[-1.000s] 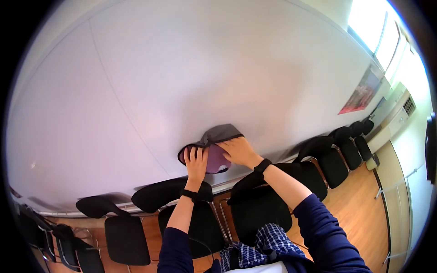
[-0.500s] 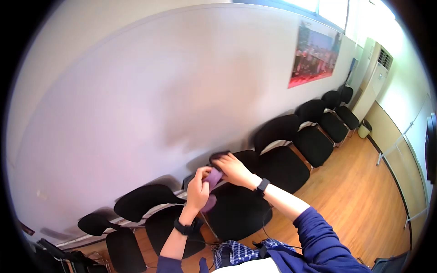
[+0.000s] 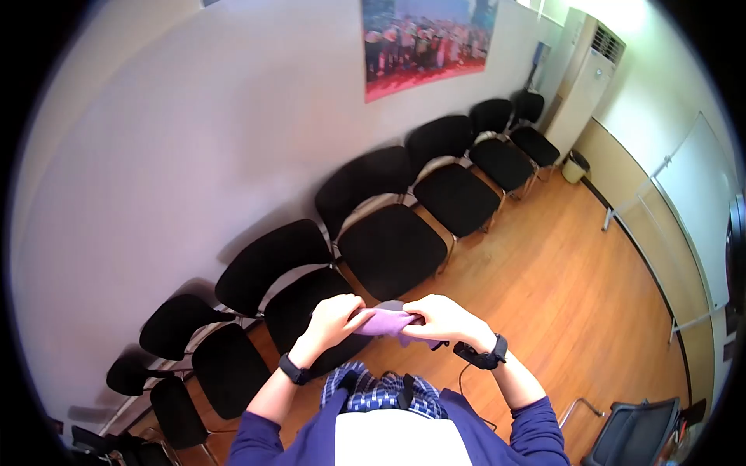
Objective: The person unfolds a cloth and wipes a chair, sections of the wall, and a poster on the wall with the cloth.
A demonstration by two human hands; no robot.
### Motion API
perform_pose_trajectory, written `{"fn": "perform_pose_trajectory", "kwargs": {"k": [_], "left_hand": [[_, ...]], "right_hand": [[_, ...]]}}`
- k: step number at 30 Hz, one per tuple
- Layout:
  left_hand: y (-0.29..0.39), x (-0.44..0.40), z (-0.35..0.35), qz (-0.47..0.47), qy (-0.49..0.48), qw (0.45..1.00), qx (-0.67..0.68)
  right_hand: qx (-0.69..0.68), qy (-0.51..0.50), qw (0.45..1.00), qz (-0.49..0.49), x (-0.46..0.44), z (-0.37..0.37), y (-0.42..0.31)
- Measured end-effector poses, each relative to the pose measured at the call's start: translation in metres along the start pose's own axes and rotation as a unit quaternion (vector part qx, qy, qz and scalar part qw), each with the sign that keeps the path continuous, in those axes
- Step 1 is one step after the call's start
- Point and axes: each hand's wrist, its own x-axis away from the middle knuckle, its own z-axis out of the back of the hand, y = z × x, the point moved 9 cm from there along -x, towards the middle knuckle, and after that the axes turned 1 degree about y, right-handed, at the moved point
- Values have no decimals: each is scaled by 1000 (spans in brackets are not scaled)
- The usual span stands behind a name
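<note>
A soft purple cloth piece (image 3: 378, 323) is stretched between my two hands, in front of my white shirt and dark blue jacket. My left hand (image 3: 336, 320) is closed on its left end, with the thumb lying along the cloth. At the other end, my right hand (image 3: 447, 322) grips the cloth with fingers curled and thumb below. A dark grey part shows behind the purple fabric, near my right fingers. What kind of item it is, I cannot tell. Each wrist carries a black band.
A row of black chairs (image 3: 392, 245) runs along the white wall toward a standing air conditioner (image 3: 583, 85) and a waste bin (image 3: 575, 167). A whiteboard (image 3: 695, 202) on a stand is at the right. Another chair (image 3: 633, 435) stands at the lower right, near a dangling cable.
The view has turned right and downward. My hands have come closer to my body and moved apart sideways, pulling the purple cloth level between them.
</note>
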Motion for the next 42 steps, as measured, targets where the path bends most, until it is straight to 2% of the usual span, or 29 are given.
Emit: {"fn": "perform_pose_trajectory", "kwargs": {"k": [3,6,7,13,17,20,24,28,29,32,33,35,36,38,39,40,42], "left_hand": [[45,-28,-24,-90,14,995,-44],[75,-51,-37,-129,-1,991,-26],[81,-58,-42,-140,-1,990,-21],[90,-91,-82,-137,-2,990,41],[98,-115,-107,-255,29,965,46],[86,-150,-109,-241,78,966,48],[53,-206,-103,-147,124,975,109],[22,-255,-118,-91,146,971,164],[18,-267,-123,-87,146,970,173],[12,-313,-134,-68,139,964,217],[13,-329,-137,-55,117,960,247],[23,-356,-138,-38,90,950,298],[29,-367,-140,-48,73,952,292],[32,-386,-147,-114,101,961,233],[24,-397,-152,-73,105,962,241],[16,-405,-159,-58,105,973,195],[-3,-420,-171,-25,107,989,103]], "right_hand": [[-13,44,997,63,36,10,6],[-64,34,997,-10,53,8,32],[-140,75,987,-4,57,10,42],[-101,184,977,31,73,48,66],[-95,211,972,40,65,72,87],[-121,239,961,62,45,112,102],[-114,242,955,127,6,172,118],[-88,234,954,167,-30,232,130],[-85,222,958,162,-38,242,137],[-56,275,936,211,-48,276,151],[-33,257,948,186,-53,279,164],[-25,292,941,168,-56,295,179],[-21,311,937,161,-59,305,186],[-130,295,934,155,-76,318,211],[-134,277,943,128,-84,325,224],[-138,258,951,101,-94,332,238],[-167,245,946,129,-111,350,257]]}}
